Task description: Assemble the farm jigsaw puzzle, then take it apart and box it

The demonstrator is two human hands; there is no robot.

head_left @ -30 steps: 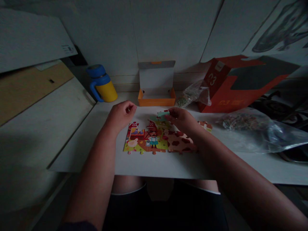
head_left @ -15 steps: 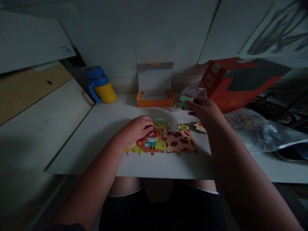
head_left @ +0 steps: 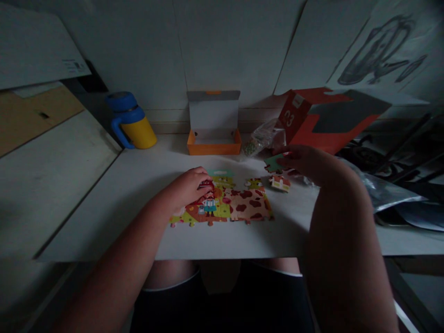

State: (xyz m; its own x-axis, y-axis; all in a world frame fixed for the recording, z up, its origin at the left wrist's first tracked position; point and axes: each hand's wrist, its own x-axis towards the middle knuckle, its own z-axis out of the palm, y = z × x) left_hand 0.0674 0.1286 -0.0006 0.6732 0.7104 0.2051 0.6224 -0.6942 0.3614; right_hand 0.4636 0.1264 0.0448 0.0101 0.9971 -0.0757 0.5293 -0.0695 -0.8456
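Observation:
A partly joined jigsaw puzzle (head_left: 248,206) lies flat on the white table, showing a spotted cow, a small figure and a red barn. My left hand (head_left: 192,185) rests on its left side, fingers loosely bent and thumb apart, covering part of the picture. In my right hand (head_left: 300,158) is a green puzzle piece (head_left: 273,163), gripped by its right edge above the table. Just below that piece sits a small stack of puzzle pieces (head_left: 279,183), to the right of the joined puzzle.
An orange box (head_left: 214,149) stands with its lid up at the back. Beside it lies a clear plastic bag (head_left: 256,142) with small contents. A red box (head_left: 312,122) and another plastic bag (head_left: 388,189) are at right, a blue-and-yellow jug (head_left: 138,132) at left.
My right hand has moved down and to the right relative to the boxes, carrying the green piece closer to the stack. My left hand stays on the puzzle. The view has shifted slightly.

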